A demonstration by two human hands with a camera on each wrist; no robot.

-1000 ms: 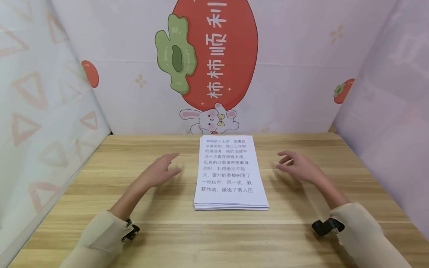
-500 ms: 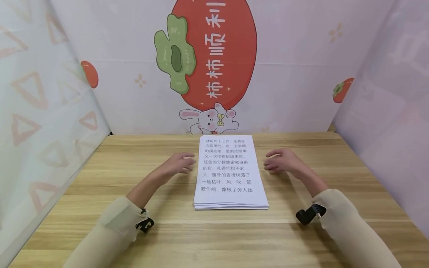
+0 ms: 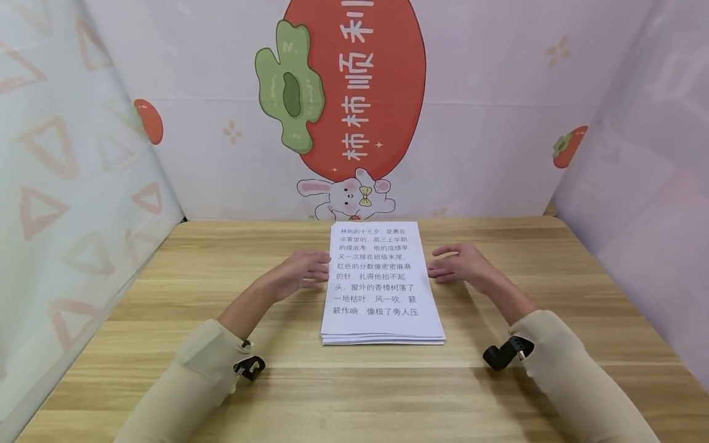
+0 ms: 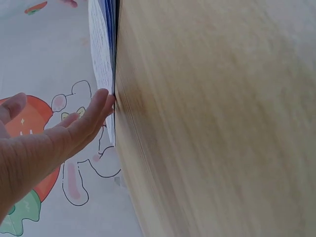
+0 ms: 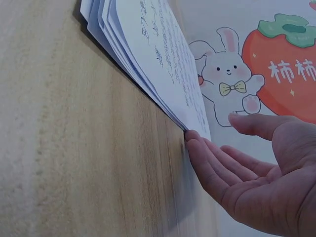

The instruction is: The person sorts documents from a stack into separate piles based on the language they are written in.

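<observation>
A stack of white paper sheets (image 3: 373,277) printed with lines of Chinese characters lies flat on the wooden table. Its near edge shows several sheets slightly out of line. At the stack's left side is my left hand (image 3: 301,271), fingertips right at the paper's edge. My right hand (image 3: 456,264) mirrors it on the right side, its fingertips at that edge. In the right wrist view the fingers (image 5: 210,170) extend to the side of the sheets (image 5: 148,59), with the thumb held apart. The left wrist view shows extended fingers against the sheets' side (image 4: 109,64).
The wood-grain table (image 3: 354,400) reaches to a back wall cloth (image 3: 476,160) printed with a red persimmon and a rabbit. White patterned side walls (image 3: 72,203) bound it left and right. Black wrist straps (image 3: 501,355) hang below both beige sleeves.
Both hands have moved inward from either side, from apart of the stack to its left and right edges. The paper stack stays in place.
</observation>
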